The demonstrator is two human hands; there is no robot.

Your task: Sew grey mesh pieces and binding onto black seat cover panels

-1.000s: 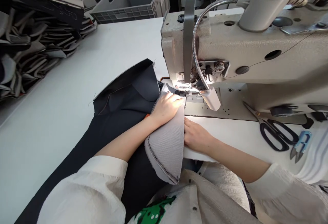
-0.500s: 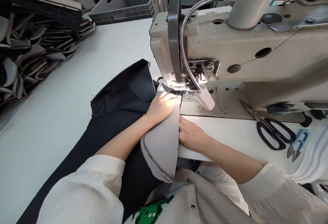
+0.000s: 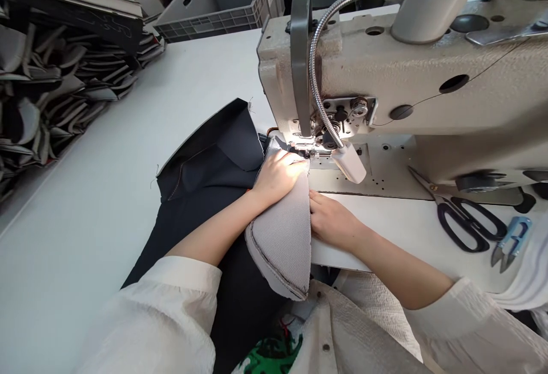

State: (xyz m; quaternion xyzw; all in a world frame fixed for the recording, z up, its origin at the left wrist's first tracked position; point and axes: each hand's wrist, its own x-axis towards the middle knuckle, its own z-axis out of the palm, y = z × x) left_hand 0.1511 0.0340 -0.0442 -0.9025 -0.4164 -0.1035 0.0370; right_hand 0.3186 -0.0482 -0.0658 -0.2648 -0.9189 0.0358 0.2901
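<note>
A grey mesh fabric piece (image 3: 285, 237) runs from my lap up to the presser foot (image 3: 305, 147) of a beige sewing machine (image 3: 406, 83). My left hand (image 3: 277, 175) lies on top of the grey piece just in front of the needle, fingers flat and pressing it down. At the piece's right edge my right hand (image 3: 331, 221) rests on the machine bed, its fingers curled against and under that edge. Black fabric (image 3: 205, 174) spreads under the grey piece and out to the left.
Black scissors (image 3: 464, 222) and blue thread snips (image 3: 511, 240) lie on the bed to the right. A gooseneck lamp (image 3: 349, 163) lights the needle area. Stacked cut pieces (image 3: 51, 88) fill the far left, a grey crate (image 3: 222, 0) stands behind. The white table (image 3: 85, 202) extends left.
Both hands stay on the grey piece at the needle. The view shifted slightly; the grey piece has slid a little toward the needle.
</note>
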